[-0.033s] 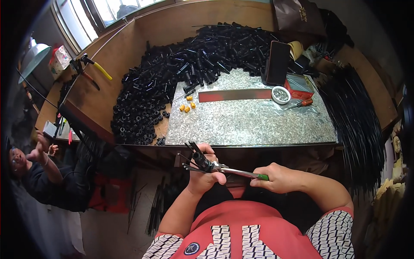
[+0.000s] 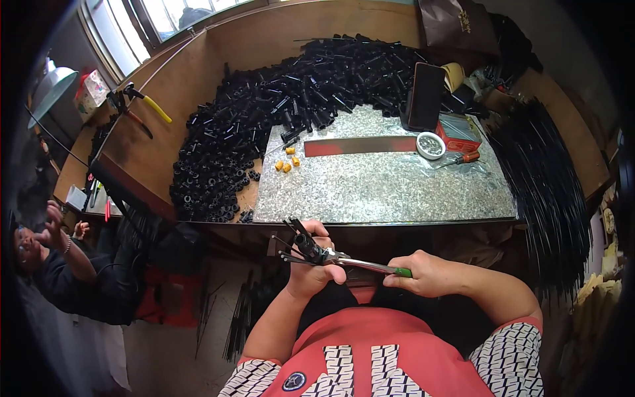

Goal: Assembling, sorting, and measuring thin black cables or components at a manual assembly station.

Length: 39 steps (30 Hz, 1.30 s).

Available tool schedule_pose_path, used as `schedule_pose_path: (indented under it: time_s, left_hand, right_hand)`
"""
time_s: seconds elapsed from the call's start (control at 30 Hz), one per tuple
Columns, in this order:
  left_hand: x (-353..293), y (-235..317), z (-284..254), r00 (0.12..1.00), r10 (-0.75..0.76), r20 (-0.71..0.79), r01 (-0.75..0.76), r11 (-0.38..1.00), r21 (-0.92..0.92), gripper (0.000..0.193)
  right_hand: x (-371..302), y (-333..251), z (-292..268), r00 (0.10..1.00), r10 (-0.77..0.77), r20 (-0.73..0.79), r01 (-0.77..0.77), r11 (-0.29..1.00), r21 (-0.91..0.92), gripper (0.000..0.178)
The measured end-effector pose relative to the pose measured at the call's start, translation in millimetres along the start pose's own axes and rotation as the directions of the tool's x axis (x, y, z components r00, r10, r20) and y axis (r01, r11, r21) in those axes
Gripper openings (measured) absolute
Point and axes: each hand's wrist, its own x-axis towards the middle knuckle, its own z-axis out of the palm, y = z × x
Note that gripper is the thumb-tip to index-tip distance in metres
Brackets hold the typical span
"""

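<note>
Beyond both hands (image 2: 307,281) (image 2: 428,273), speckled board (image 2: 377,192), metal strip (image 2: 364,147), black parts (image 2: 297,86), phone (image 2: 425,98)

Grn tool handle (image 2: 402,272), blk tube (image 2: 305,245)

Coral-red shirt (image 2: 364,325), black-and-white patterned sleeves (image 2: 510,357)

You are working in a workshop, where a walled wooden bench (image 2: 192,76) is bearing a heap of black tubular parts (image 2: 291,86), black rods (image 2: 542,192) are lying bunched at its right end, and hand tools (image 2: 157,109) are hanging at its left wall (image 2: 149,155).
</note>
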Motion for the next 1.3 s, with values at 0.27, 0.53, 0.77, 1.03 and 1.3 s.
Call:
schedule_pose_path:
  time_s: [0.27,0.53,0.77,1.03,1.3]
  left_hand:
    - [4,7,-10,0.996,-0.005,0.089,0.009,0.999,-0.040,0.084]
    - [3,5,1,0.978,-0.051,0.201,0.087,0.980,-0.177,0.079]
    - [4,9,8,0.969,-0.131,0.212,0.167,0.972,-0.165,0.071]
    - [5,10,2,0.951,-0.137,0.277,0.196,0.960,-0.198,0.069]
    - [6,17,-4,0.984,-0.098,0.150,0.157,0.876,-0.456,0.069]
  right_hand:
    - [-11,13,2,0.921,-0.249,-0.300,0.138,0.928,-0.347,0.027]
    - [-27,-7,-11,0.771,-0.510,-0.381,-0.016,0.582,-0.813,0.028]
    - [-33,-14,-15,0.784,-0.507,-0.358,-0.078,0.492,-0.867,0.027]
    - [-21,1,-7,0.912,-0.317,-0.262,0.041,0.703,-0.710,0.028]
    - [-18,-2,-5,0.943,-0.197,-0.267,0.159,0.974,-0.161,0.039]
